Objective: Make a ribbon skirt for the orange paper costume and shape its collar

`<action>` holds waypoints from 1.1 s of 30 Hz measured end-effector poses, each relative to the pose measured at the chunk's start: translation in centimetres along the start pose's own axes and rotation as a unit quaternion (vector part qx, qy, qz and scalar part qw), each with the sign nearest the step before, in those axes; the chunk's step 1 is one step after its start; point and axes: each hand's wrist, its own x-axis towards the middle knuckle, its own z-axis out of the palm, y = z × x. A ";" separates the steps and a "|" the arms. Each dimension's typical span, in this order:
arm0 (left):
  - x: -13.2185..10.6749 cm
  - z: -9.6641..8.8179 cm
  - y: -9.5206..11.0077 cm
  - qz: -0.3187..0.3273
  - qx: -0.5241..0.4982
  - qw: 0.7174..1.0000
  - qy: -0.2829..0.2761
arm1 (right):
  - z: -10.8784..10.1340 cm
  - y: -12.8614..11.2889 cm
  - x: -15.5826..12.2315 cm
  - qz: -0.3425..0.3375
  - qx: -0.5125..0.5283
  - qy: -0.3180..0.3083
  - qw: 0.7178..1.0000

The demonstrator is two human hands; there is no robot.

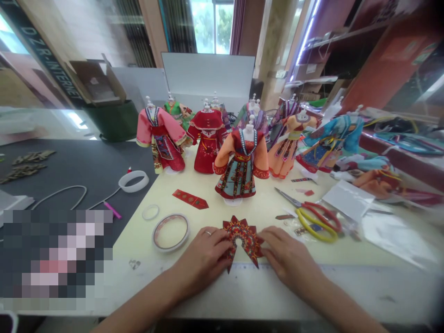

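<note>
A small red patterned collar piece (244, 231) with a pointed outer edge and a round inner cutout lies on the table just in front of me. My left hand (208, 252) has its fingers on the left side of the piece, covering part of it; a ring is on one finger. At the opposite edge, my right hand (282, 252) grips the piece between thumb and fingers. Behind it stands a doll-size dress form in an orange and teal robe (243, 162). A red pointed strip (190, 199) lies flat to the left of that form.
Scissors (312, 215) with red and yellow handles lie at right, near a clear plastic bag (391, 236). A tape roll (170, 232) sits left of my left hand. Several dressed forms, including a pink one (161, 138), line the back. A ruler (333, 268) crosses the table front.
</note>
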 end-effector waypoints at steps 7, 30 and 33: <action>-0.7 1.7 0.8 -0.003 0.002 0.999 0.051 | 2.1 -1.1 -0.6 -0.052 -0.036 -0.001 0.998; -0.2 0.8 0.6 -0.011 0.041 0.996 0.083 | 1.6 -1.3 -1.4 -0.131 -0.022 0.049 0.990; 0.9 0.7 0.4 0.014 0.056 0.997 0.058 | 1.9 -1.4 -1.3 -0.142 -0.063 0.042 0.987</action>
